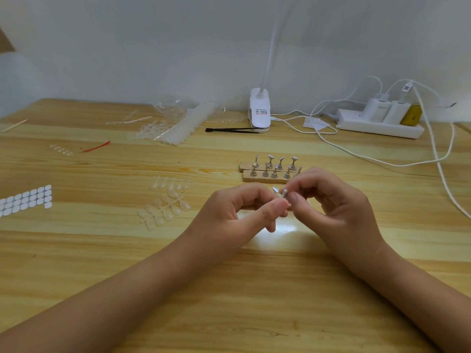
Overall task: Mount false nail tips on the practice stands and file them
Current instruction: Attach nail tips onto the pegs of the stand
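Note:
My left hand (237, 212) and my right hand (328, 200) meet above the table's middle. Between their fingertips is a small silver practice stand (283, 193); my left thumb and forefinger pinch its lower part, and my right fingertips pinch at its top, where a small clear nail tip (275, 190) seems to sit. Just behind the hands, two wooden bases (267, 175) carry several more silver stands. Clear false nail tips on sprues (165, 210) lie left of my left hand.
A sheet of white adhesive tabs (25, 201) lies at the far left. Bags of nail tips (170, 128), a black brush (229, 129), a white clip lamp (260, 110) and a power strip (379, 121) with white cables (433, 149) line the back.

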The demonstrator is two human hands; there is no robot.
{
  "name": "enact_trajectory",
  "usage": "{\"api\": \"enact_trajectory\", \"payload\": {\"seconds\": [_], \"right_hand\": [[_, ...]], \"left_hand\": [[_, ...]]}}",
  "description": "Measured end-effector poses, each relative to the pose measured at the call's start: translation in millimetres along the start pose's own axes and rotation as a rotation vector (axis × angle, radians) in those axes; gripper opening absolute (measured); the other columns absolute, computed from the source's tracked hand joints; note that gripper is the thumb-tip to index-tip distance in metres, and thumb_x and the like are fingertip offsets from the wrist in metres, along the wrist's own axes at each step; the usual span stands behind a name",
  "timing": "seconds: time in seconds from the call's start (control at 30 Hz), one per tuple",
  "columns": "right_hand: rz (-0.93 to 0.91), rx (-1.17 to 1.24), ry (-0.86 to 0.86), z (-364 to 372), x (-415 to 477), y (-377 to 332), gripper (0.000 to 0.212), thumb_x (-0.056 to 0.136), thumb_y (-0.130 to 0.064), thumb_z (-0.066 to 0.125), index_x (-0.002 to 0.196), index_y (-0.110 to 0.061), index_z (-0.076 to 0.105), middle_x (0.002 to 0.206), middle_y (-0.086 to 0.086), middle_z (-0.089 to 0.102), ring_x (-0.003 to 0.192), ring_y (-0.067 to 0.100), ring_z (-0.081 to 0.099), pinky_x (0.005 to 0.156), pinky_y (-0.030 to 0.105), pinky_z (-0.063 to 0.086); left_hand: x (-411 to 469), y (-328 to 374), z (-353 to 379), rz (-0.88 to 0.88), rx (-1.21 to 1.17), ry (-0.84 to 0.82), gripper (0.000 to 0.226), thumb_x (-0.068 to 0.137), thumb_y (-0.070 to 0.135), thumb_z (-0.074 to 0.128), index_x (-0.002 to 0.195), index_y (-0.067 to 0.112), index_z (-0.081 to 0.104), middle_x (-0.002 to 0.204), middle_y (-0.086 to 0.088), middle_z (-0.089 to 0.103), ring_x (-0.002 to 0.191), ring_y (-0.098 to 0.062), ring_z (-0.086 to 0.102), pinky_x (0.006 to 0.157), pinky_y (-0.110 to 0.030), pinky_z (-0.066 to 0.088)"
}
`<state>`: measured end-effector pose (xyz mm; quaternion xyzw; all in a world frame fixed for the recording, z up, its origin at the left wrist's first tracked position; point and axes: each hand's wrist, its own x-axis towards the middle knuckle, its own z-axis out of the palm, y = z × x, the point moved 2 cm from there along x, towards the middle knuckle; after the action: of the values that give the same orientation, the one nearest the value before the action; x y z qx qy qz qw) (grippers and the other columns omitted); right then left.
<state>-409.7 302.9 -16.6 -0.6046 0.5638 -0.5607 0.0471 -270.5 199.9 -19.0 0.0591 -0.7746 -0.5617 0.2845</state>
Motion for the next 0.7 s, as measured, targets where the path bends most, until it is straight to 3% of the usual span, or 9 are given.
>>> {"api": "enact_trajectory", "payload": {"seconds": [0.23,0.4,0.7], "right_hand": [[0.057,0.063,0.007,0.0,-0.2,-1.5,0.008,0.084,-0.016,0.063,0.089,-0.011,0.067,0.080,0.007,0.065,0.076,0.025,0.062,0.071,0.035,0.052],[0.102,0.082,0.010,0.0,-0.5,-0.7,0.008,0.084,-0.006,0.064,0.087,-0.012,0.068,0.080,0.002,0.066,0.076,0.023,0.062,0.071,0.035,0.053],[0.130,0.089,0.019,1.0,0.1,-1.1,0.013,0.084,-0.006,0.062,0.084,-0.018,0.067,0.078,0.002,0.066,0.075,0.024,0.061,0.071,0.033,0.052]], "left_hand": [[0.7,1.2,0.0,-0.026,-0.031,0.019,0.030,0.089,0.033,0.056,0.085,0.006,0.069,0.065,0.013,0.061,0.069,0.004,0.058,0.073,-0.008,0.042],[2.1,-0.2,0.0,-0.024,-0.024,0.018,0.032,0.089,0.037,0.056,0.085,0.008,0.068,0.064,0.014,0.062,0.069,0.004,0.059,0.073,-0.008,0.042],[1.3,-2.7,-0.8,-0.035,0.008,0.010,0.024,0.094,0.038,0.057,0.083,0.020,0.067,0.065,0.014,0.061,0.069,0.002,0.058,0.074,-0.009,0.043]]}}
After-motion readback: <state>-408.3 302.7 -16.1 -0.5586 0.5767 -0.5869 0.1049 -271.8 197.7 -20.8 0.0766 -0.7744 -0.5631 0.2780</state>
